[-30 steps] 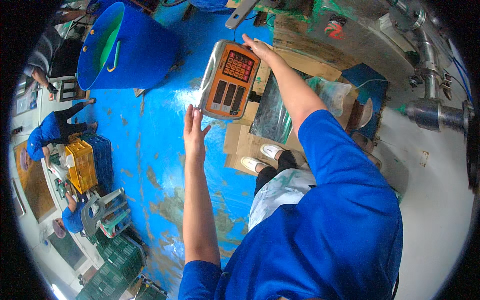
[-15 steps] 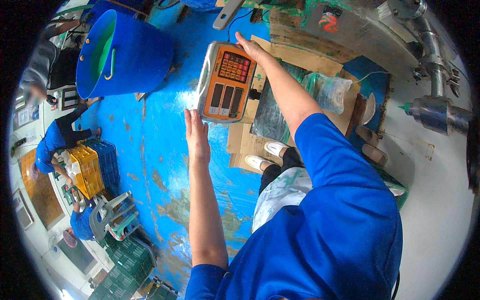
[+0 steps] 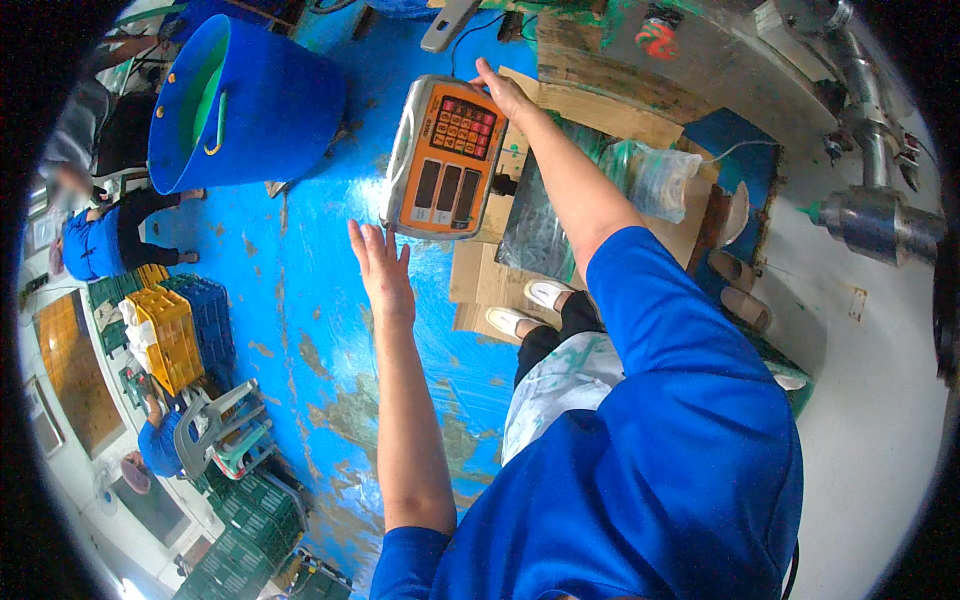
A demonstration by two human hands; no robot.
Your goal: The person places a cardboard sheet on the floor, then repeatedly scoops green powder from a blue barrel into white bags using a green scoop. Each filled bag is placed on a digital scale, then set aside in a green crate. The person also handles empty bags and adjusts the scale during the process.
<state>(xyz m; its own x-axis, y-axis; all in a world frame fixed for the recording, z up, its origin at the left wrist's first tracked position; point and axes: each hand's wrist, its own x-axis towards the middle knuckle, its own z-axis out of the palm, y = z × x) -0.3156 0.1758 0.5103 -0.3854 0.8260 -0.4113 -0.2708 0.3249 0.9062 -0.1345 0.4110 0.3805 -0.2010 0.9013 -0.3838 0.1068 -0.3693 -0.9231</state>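
An orange digital scale display (image 3: 450, 160) with red keys and dark screens stands tilted on its post in front of me. My right hand (image 3: 503, 92) lies against its far right corner, fingers stretched out and partly hidden by the casing. Close to its near left corner is my left hand (image 3: 385, 275), open with fingers apart; whether a fingertip touches the casing, I cannot tell. Beside the post, the scale platform (image 3: 545, 225) shows partly under my right arm. A bundle of clear plastic (image 3: 660, 180) lies beyond that forearm.
A large blue tub (image 3: 270, 110) stands at the far left. Yellow crates (image 3: 172, 335) and green crates (image 3: 255, 520) are stacked left, near a grey plastic chair (image 3: 215, 430). A person in blue (image 3: 95, 245) stands there. Metal machinery (image 3: 880, 225) is at the right; cardboard (image 3: 480, 290) covers floor.
My left hand has eased away from the display's side, and its fingers have spread. The display sits slightly farther left in view. A co-worker by the yellow crates has moved back from them.
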